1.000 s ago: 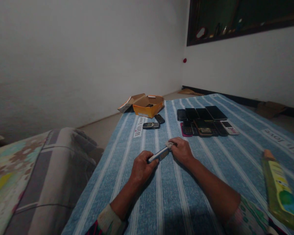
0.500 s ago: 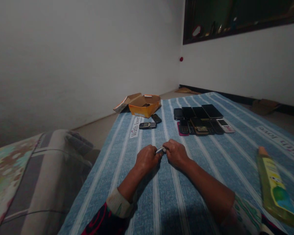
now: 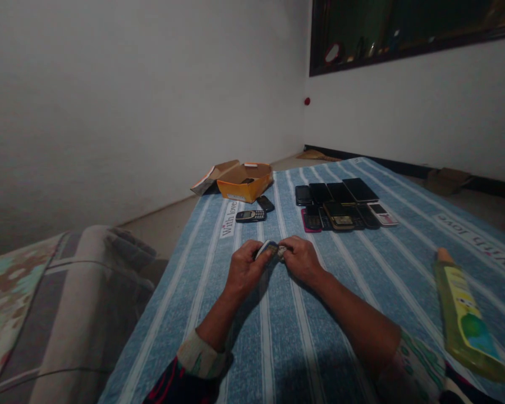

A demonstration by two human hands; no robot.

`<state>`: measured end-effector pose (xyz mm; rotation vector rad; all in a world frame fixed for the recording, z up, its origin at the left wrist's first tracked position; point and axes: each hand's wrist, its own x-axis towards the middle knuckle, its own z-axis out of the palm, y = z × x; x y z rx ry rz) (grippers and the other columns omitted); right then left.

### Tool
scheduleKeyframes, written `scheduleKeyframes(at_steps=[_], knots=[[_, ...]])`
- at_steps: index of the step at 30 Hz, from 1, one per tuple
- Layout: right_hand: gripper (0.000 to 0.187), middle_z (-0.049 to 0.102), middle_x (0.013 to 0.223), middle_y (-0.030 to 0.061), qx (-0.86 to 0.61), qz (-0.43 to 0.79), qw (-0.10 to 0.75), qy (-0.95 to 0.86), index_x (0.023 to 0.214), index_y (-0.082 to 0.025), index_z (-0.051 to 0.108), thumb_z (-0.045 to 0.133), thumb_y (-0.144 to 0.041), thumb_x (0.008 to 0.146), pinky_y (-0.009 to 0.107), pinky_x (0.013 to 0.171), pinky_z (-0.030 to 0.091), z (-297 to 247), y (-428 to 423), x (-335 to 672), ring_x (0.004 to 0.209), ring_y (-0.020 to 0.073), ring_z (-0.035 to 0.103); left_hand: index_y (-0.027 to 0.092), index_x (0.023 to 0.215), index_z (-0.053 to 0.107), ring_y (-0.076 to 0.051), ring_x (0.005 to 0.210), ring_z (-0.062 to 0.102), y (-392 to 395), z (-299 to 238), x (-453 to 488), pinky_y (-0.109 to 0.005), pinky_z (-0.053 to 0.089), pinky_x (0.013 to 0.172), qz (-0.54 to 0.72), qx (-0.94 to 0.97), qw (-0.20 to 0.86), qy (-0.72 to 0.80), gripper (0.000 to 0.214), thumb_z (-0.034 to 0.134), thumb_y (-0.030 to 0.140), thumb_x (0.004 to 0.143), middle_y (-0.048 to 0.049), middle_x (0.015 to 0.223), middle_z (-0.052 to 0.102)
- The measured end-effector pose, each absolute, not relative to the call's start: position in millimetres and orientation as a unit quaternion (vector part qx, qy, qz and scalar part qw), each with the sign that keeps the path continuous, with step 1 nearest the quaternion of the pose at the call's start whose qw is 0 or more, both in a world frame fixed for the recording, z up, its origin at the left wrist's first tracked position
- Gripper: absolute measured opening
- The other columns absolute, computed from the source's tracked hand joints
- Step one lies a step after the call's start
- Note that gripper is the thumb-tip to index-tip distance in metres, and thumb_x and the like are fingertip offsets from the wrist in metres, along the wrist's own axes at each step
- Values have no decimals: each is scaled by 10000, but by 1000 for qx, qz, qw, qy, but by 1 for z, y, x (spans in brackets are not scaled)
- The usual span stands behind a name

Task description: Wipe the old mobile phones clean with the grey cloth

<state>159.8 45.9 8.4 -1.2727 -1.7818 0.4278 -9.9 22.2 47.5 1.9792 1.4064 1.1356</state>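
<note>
My left hand (image 3: pixel 244 270) is closed around a small keypad phone (image 3: pixel 269 247), its thumb lying across the face. My right hand (image 3: pixel 303 261) meets it at the phone's right end, fingers pinched on a small whitish piece (image 3: pixel 281 252), perhaps cloth; its kind is unclear. Just beyond the hands, a dark keypad phone with a light keypad (image 3: pixel 251 216) lies flat, and a smaller black phone (image 3: pixel 265 203) lies behind it. An open orange cardboard box (image 3: pixel 239 192) stands further back, with something dark inside.
Two rows of phones lie to the right, among them a gold-trimmed phone (image 3: pixel 340 216), a white phone (image 3: pixel 382 214) and a large black one (image 3: pixel 360 190). A yellow-green bottle (image 3: pixel 467 320) lies at the right on the striped cloth (image 3: pixel 219 269). A draped seat (image 3: pixel 79 314) stands left.
The left hand has turned the phone so its face and keypad show more. Both hands stay together at about the same place, and the view has shifted slightly.
</note>
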Motion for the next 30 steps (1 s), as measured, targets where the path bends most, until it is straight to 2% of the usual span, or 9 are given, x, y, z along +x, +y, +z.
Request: scheduleKeyframes(at_steps=[6,11,16,19,24,30], knots=[[333,716,857,61,-486,179,545,-660,891,-177,739,471,-80,717,290,770,501,10,47,156,815,187,654,170,732,693,-156,655,563,21,46,-4,-284,437,635,450,678,256,522,177,651,339,763,-12,686,635],[287,724,803,21,-476,284,540,-633,817,-190,735,488,-124,685,298,734,507,8,44,148,769,186,659,150,745,710,-151,589,573,22,49,-1,-271,450,575,509,555,355,554,217,682,362,710,-12,653,662],[265,723,789,9,-492,345,574,-556,832,-176,723,503,-177,684,309,723,507,10,45,144,747,191,654,138,719,695,-117,477,521,23,46,5,-238,421,489,536,479,413,559,239,712,371,665,17,563,625],[277,707,768,4,-491,352,557,-569,825,-174,715,486,-159,669,292,709,494,10,38,138,734,181,640,137,699,690,-106,465,517,24,45,7,-222,415,473,553,457,416,559,234,717,364,652,23,558,623],[278,675,695,-7,-476,350,456,-666,747,-186,713,474,-91,640,254,661,452,12,22,131,683,158,606,136,666,661,-95,454,507,27,45,0,-209,420,458,595,405,424,550,235,726,359,631,34,541,597],[267,699,753,6,-501,343,496,-621,804,-176,713,492,-94,679,252,672,468,16,23,129,703,159,629,139,666,643,-86,449,499,28,41,0,-199,418,446,611,373,436,544,245,738,353,595,45,542,585]])
